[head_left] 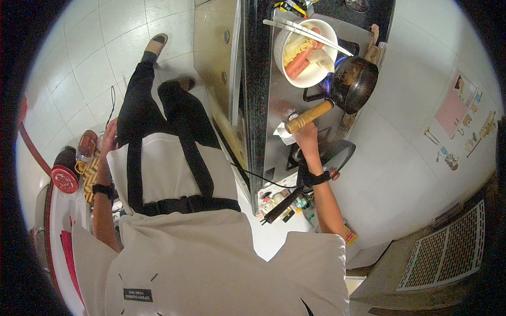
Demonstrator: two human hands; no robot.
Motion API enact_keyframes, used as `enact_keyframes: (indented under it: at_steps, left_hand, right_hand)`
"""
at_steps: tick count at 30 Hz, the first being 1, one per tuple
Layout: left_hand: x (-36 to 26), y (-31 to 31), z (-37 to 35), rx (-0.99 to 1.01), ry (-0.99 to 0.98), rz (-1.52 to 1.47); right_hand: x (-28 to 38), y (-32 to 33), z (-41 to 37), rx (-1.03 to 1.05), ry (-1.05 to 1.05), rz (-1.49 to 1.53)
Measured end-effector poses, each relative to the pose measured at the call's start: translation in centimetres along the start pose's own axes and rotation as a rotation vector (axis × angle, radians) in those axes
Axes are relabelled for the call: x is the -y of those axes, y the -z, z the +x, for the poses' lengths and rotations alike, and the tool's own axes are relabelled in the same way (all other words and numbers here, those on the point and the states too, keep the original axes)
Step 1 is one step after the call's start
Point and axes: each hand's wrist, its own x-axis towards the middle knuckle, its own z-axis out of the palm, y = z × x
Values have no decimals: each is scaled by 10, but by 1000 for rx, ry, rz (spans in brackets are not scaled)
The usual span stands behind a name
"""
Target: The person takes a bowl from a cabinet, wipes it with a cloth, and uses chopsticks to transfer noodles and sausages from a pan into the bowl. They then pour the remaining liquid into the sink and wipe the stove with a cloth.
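Note:
My right hand (307,141) is closed at the end of the wooden handle (311,116) of a dark, scorched saucepan (356,84). The saucepan is over a burner with a blue flame showing beside it. A crumpled white piece (284,130), perhaps paper, lies by that hand. Left of the saucepan stands a white bowl (304,79) with noodles, pink sausages and pale pieces in it. A pair of white chopsticks (311,34) rests across its rim. My left hand (110,136) hangs beside my left thigh; its fingers are mostly hidden.
The steel stove top (279,97) has a second burner, where a dark pan (337,155) lies beyond my right wrist. Bottles and jars (284,203) stand nearer me on the counter. To my left are a brown bottle (87,145) and a red-lidded jar (64,179). A tiled wall backs the stove.

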Motion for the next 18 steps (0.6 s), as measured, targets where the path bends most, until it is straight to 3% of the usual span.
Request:
enact_keyframes:
  at_steps: [4, 6, 7, 12, 18]
  left_hand:
    - [2, 0, 2, -21, 124, -86]
    - [11, 4, 5, -114, 407, -404]
    - [18, 6, 5, -127, 448, -434]
    - [49, 14, 2, -118, 413, -342]
    - [72, 21, -2, -125, 427, -327]
  right_hand:
    - [0, 0, 0, -10, -24, 57]
    - [4, 3, 0, -14, -27, 89]
    - [12, 10, 1, -2, -79, 127]
    - [12, 10, 2, 21, -87, 77]
    - [4, 4, -2, 1, -125, 243]
